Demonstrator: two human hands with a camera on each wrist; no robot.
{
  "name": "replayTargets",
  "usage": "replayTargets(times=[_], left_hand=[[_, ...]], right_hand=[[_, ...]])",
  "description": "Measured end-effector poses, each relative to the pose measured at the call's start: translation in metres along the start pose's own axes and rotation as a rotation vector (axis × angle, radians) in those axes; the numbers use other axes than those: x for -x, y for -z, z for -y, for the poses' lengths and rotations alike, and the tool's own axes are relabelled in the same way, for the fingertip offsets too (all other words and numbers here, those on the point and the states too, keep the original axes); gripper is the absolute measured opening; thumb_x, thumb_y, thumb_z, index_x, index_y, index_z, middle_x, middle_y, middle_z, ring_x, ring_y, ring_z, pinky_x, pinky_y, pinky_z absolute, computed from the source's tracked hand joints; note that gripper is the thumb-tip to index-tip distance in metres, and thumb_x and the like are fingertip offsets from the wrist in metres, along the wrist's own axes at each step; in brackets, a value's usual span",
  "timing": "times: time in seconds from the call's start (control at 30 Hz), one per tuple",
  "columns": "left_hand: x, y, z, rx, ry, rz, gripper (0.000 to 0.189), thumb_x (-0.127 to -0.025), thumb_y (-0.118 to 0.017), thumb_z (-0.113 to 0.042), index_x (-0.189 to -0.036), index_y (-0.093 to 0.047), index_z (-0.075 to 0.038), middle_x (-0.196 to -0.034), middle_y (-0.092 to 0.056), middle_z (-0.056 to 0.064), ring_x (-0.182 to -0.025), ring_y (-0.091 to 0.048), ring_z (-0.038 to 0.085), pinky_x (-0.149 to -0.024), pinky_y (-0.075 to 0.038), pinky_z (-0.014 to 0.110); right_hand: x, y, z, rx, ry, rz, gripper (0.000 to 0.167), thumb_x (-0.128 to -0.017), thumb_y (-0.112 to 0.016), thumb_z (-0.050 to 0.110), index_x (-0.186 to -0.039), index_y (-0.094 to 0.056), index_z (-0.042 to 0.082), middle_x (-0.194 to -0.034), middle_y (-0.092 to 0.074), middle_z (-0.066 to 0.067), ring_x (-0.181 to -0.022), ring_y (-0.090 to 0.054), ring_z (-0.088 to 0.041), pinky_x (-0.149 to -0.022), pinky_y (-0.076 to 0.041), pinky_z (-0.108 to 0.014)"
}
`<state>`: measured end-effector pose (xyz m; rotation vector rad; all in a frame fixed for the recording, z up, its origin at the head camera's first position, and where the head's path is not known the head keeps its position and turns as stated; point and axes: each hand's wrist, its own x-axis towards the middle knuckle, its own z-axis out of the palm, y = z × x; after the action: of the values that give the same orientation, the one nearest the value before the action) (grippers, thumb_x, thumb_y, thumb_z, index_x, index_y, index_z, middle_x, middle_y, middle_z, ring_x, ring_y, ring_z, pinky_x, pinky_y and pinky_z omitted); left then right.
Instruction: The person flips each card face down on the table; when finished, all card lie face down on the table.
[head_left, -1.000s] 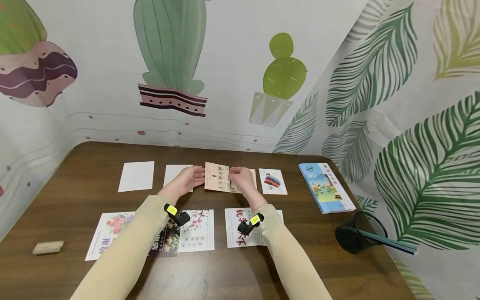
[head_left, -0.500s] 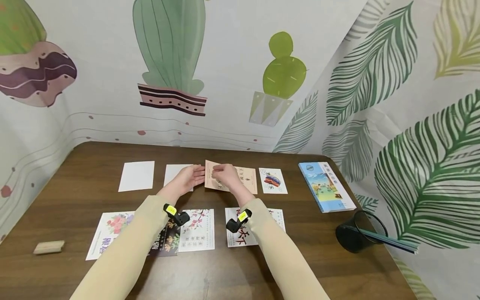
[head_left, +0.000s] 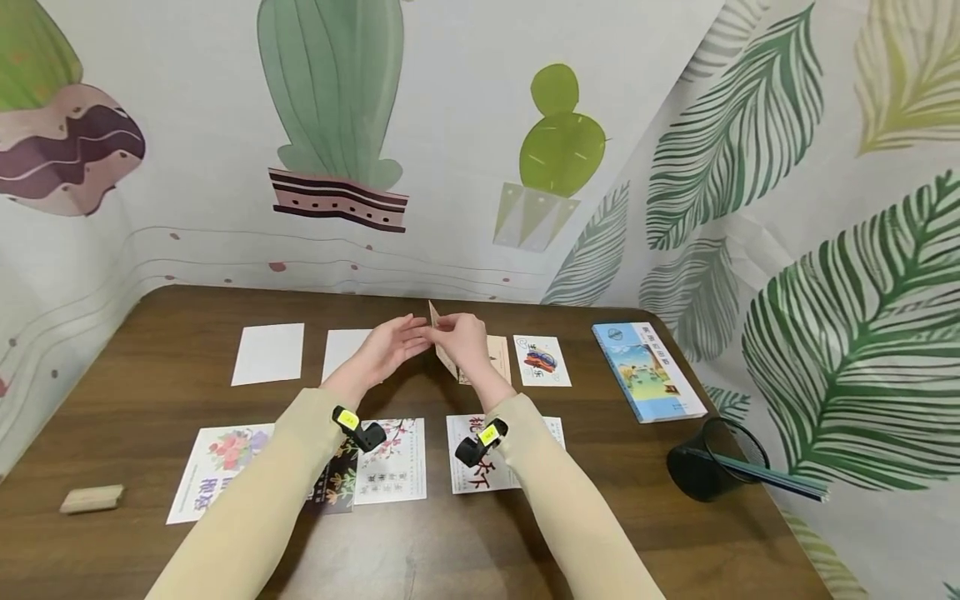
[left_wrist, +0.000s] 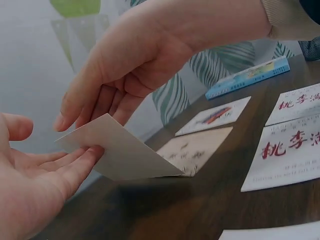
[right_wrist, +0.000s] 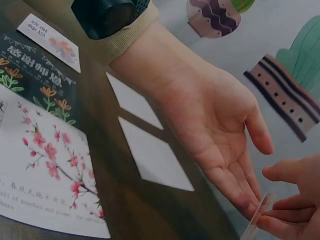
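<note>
A folded tan greeting card [head_left: 501, 357] stands partly raised at the far middle of the table. Its left flap [left_wrist: 122, 152] tilts upright, while the printed right half [left_wrist: 192, 150] lies flat. My left hand [head_left: 380, 357] is at the flap's outer face, fingers extended and touching it, thumb apart. On the flap's inner side is my right hand [head_left: 465, 343]; its fingertips [right_wrist: 267, 220] meet the card near the free edge. The right thumb [right_wrist: 275, 171] stands away from those fingers.
Two blank white cards [head_left: 267, 354] lie left of the hands. A small picture card [head_left: 542, 361], blue book [head_left: 649, 371] and black pen cup [head_left: 693, 475] are rightward. Nearer lie flower-printed cards [head_left: 390, 462] and a red-lettered card [head_left: 472, 483]; a wooden block [head_left: 92, 498] sits far left.
The right hand moved left across the card, then slightly back right as the left flap rose from lying open to upright. The left hand shifted slightly right and now touches the flap.
</note>
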<state>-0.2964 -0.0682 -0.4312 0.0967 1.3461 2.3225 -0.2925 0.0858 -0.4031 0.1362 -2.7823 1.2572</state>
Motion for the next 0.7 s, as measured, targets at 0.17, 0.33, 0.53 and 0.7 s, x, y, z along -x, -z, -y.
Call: replayTargets(times=[0.17, 0.33, 0.53, 0.7], left_hand=[[0.007, -0.010, -0.010, -0.084, -0.060, 0.039, 0.054, -0.109, -0.019, -0.020, -0.151, -0.010, 0.013, -0.157, -0.016, 0.032, -0.147, -0.019, 0.042, -0.123, -0.019, 0.042], [0.013, -0.013, -0.017, -0.114, -0.075, 0.084, 0.055, -0.109, -0.019, -0.020, -0.151, -0.009, 0.012, -0.156, -0.019, 0.034, -0.146, -0.022, 0.043, -0.122, -0.020, 0.043], [0.015, -0.008, -0.015, -0.144, -0.024, 0.055, 0.054, -0.109, -0.020, -0.021, -0.152, -0.010, 0.011, -0.156, -0.021, 0.034, -0.145, -0.024, 0.042, -0.122, -0.022, 0.042], [0.014, 0.002, -0.007, -0.181, 0.037, 0.020, 0.055, -0.109, -0.021, -0.022, -0.151, -0.011, 0.013, -0.156, -0.020, 0.034, -0.146, -0.023, 0.041, -0.121, -0.022, 0.042]], right_hand=[[0.000, 0.012, 0.008, -0.050, 0.004, -0.045, 0.027, -0.082, -0.075, 0.018, -0.104, -0.076, 0.002, -0.100, -0.076, -0.012, -0.096, -0.071, -0.025, -0.082, -0.058, -0.033], [-0.002, 0.014, 0.000, -0.216, -0.082, -0.074, 0.027, -0.081, -0.067, 0.008, -0.106, -0.075, 0.001, -0.099, -0.076, -0.014, -0.086, -0.070, -0.019, -0.069, -0.057, -0.024], [-0.006, 0.002, -0.022, -0.486, -0.225, -0.042, 0.029, -0.084, -0.062, 0.001, -0.110, -0.070, -0.008, -0.108, -0.070, -0.023, -0.079, -0.064, -0.013, -0.072, -0.057, -0.022], [-0.007, -0.011, -0.039, -0.600, -0.336, -0.016, 0.031, -0.087, -0.062, 0.000, -0.116, -0.066, -0.011, -0.116, -0.066, -0.026, -0.089, -0.065, -0.016, -0.083, -0.058, -0.027]])
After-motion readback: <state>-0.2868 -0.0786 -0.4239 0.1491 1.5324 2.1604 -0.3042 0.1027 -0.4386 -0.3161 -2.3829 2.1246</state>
